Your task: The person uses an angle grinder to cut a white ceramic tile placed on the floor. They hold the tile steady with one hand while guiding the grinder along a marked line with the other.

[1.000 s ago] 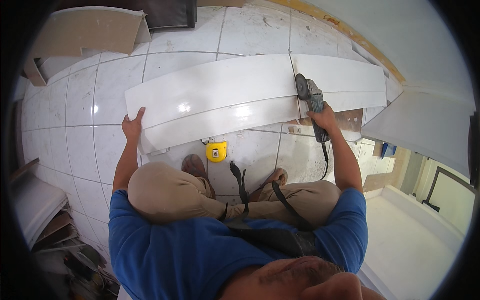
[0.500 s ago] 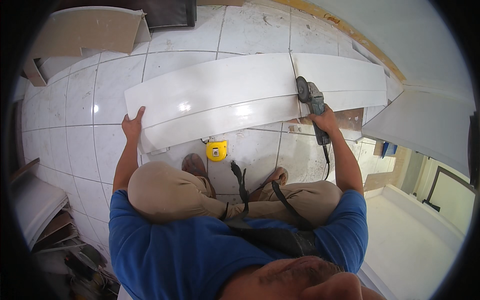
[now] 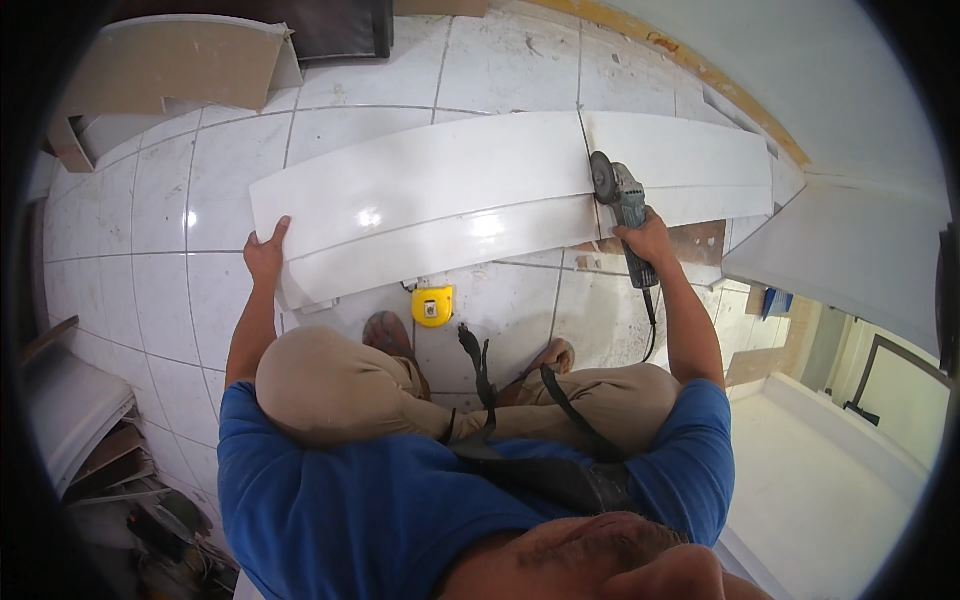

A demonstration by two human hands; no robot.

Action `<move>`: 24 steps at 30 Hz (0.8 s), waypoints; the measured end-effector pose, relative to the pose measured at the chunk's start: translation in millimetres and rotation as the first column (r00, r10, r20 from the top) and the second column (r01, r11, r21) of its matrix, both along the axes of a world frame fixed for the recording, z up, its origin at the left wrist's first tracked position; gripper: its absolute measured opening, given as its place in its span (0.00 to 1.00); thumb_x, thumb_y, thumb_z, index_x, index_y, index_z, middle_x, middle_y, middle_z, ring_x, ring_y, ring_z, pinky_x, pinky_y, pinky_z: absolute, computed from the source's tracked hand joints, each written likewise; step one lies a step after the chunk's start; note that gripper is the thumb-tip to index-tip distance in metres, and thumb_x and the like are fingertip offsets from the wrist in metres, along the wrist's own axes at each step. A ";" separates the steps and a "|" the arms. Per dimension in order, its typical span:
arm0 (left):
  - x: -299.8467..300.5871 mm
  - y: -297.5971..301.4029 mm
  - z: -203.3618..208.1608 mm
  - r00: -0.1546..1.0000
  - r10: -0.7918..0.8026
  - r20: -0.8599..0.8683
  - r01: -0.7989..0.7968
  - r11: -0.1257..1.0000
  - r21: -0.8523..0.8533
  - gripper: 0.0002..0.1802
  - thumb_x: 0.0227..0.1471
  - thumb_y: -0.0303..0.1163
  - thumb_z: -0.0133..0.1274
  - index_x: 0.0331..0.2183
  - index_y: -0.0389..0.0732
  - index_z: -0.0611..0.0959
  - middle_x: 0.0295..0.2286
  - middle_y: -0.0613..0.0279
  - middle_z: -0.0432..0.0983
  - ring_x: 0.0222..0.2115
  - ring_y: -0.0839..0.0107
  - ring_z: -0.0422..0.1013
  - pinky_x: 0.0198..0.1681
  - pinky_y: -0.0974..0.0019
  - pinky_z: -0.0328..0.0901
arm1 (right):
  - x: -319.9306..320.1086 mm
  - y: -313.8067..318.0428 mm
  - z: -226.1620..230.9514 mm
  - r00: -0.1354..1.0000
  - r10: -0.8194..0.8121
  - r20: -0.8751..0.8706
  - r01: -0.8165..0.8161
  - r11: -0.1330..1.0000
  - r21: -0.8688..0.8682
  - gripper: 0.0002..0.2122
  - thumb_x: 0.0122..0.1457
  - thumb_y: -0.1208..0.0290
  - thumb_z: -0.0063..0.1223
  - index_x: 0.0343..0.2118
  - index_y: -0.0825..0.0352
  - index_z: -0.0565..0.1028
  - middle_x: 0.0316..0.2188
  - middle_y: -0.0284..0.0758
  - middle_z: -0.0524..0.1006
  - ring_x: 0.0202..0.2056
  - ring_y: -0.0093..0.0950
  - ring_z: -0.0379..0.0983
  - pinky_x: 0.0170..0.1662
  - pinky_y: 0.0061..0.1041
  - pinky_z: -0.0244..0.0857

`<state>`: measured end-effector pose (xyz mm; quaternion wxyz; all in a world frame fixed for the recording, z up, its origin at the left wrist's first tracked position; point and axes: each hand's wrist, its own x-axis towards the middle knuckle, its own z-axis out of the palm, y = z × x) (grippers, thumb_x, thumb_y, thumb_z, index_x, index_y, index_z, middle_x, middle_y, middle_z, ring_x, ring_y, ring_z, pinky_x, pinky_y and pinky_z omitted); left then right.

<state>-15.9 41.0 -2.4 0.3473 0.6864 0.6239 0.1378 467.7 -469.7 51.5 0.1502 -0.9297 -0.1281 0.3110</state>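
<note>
The right hand [image 3: 648, 238] is gripping a grinder [image 3: 628, 198] at a dark line [image 3: 583, 132] on the panel [image 3: 430, 175]. The left hand [image 3: 265, 254] is holding the panel's left end.

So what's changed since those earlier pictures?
Barely anything: the right hand holds the angle grinder in nearly the same spot, and nothing was grabbed or let go. The left hand still touches the left end of the white panel; the yellow tape measure stays put.
</note>
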 end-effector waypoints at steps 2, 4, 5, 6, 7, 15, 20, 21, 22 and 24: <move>-1.1 -0.2 -0.5 1.000 -0.019 0.007 0.019 0.999 -0.032 0.46 0.44 0.57 0.70 0.45 0.20 0.78 0.41 0.43 0.81 0.43 0.59 0.77 0.50 0.62 0.69 | -1.8 0.3 0.3 1.000 -0.001 0.003 0.001 1.000 -0.008 0.35 0.41 0.56 0.67 0.50 0.78 0.73 0.41 0.55 0.80 0.45 0.46 0.79 0.50 0.37 0.71; 4.0 -0.3 4.7 0.999 -0.020 -0.027 0.019 0.999 -0.040 0.46 0.44 0.58 0.70 0.45 0.20 0.78 0.41 0.44 0.81 0.43 0.59 0.77 0.50 0.62 0.69 | -4.9 -1.7 0.5 1.000 -0.008 0.008 0.008 1.000 -0.013 0.36 0.41 0.56 0.67 0.50 0.78 0.73 0.42 0.55 0.80 0.45 0.46 0.79 0.51 0.37 0.71; 4.8 -0.8 9.2 0.999 -0.016 -0.047 0.014 0.999 -0.040 0.47 0.43 0.58 0.70 0.45 0.21 0.79 0.41 0.44 0.81 0.43 0.59 0.77 0.50 0.62 0.69 | -5.0 0.3 1.3 1.000 -0.004 0.004 0.004 1.000 -0.012 0.36 0.41 0.56 0.67 0.50 0.78 0.73 0.42 0.55 0.80 0.45 0.46 0.79 0.51 0.37 0.71; -0.4 1.5 4.3 0.999 -0.021 -0.027 0.020 0.999 -0.037 0.47 0.43 0.58 0.70 0.45 0.21 0.79 0.41 0.45 0.81 0.43 0.59 0.77 0.50 0.62 0.69 | -4.6 2.3 2.6 1.000 0.000 0.000 0.000 1.000 -0.010 0.36 0.41 0.56 0.67 0.50 0.78 0.73 0.42 0.55 0.80 0.45 0.46 0.79 0.51 0.37 0.71; -9.3 5.6 -5.5 1.000 -0.027 -0.008 0.027 0.999 -0.033 0.47 0.43 0.58 0.70 0.45 0.21 0.79 0.41 0.45 0.81 0.43 0.59 0.77 0.50 0.62 0.69 | -4.2 4.2 3.3 1.000 0.005 -0.004 -0.005 1.000 -0.009 0.36 0.41 0.56 0.67 0.50 0.78 0.73 0.42 0.55 0.80 0.46 0.46 0.79 0.51 0.37 0.71; 2.1 -0.5 2.4 1.000 -0.014 0.009 0.014 0.999 -0.043 0.45 0.44 0.57 0.70 0.45 0.21 0.79 0.41 0.45 0.81 0.42 0.59 0.77 0.50 0.61 0.69 | 1.7 6.0 1.2 0.999 0.011 0.037 -0.012 1.000 0.015 0.36 0.40 0.56 0.68 0.50 0.77 0.73 0.42 0.55 0.80 0.45 0.46 0.79 0.51 0.36 0.71; -4.1 1.2 -1.1 0.999 -0.022 0.030 0.022 1.000 -0.010 0.45 0.44 0.57 0.70 0.44 0.21 0.79 0.41 0.44 0.81 0.42 0.57 0.77 0.51 0.60 0.68 | 5.2 16.6 5.5 1.000 -0.007 0.019 0.006 0.999 0.031 0.35 0.40 0.57 0.68 0.50 0.77 0.73 0.42 0.54 0.80 0.46 0.45 0.79 0.51 0.36 0.71; -1.6 0.3 0.7 0.999 -0.021 0.025 0.021 1.000 -0.017 0.46 0.44 0.57 0.70 0.44 0.21 0.79 0.41 0.44 0.81 0.42 0.57 0.77 0.51 0.60 0.68 | 5.7 14.3 3.5 1.000 -0.016 0.015 0.015 0.999 0.040 0.35 0.40 0.57 0.68 0.50 0.77 0.73 0.42 0.54 0.80 0.46 0.45 0.79 0.51 0.36 0.71; 1.0 -1.2 3.5 1.000 -0.019 0.020 0.020 0.999 -0.025 0.46 0.44 0.58 0.70 0.44 0.20 0.79 0.41 0.43 0.81 0.42 0.56 0.77 0.51 0.60 0.68 | 6.8 12.3 1.9 1.000 -0.024 0.012 0.023 0.999 0.049 0.35 0.40 0.57 0.68 0.50 0.77 0.73 0.42 0.53 0.81 0.45 0.45 0.79 0.51 0.36 0.71; 5.7 -5.0 10.2 1.000 -0.014 0.017 0.015 0.999 -0.030 0.46 0.44 0.58 0.70 0.44 0.20 0.79 0.40 0.43 0.81 0.42 0.56 0.77 0.51 0.60 0.69 | 7.4 12.5 1.3 1.000 -0.016 0.023 0.015 0.999 0.047 0.35 0.41 0.57 0.68 0.50 0.77 0.74 0.42 0.53 0.80 0.46 0.45 0.79 0.51 0.36 0.71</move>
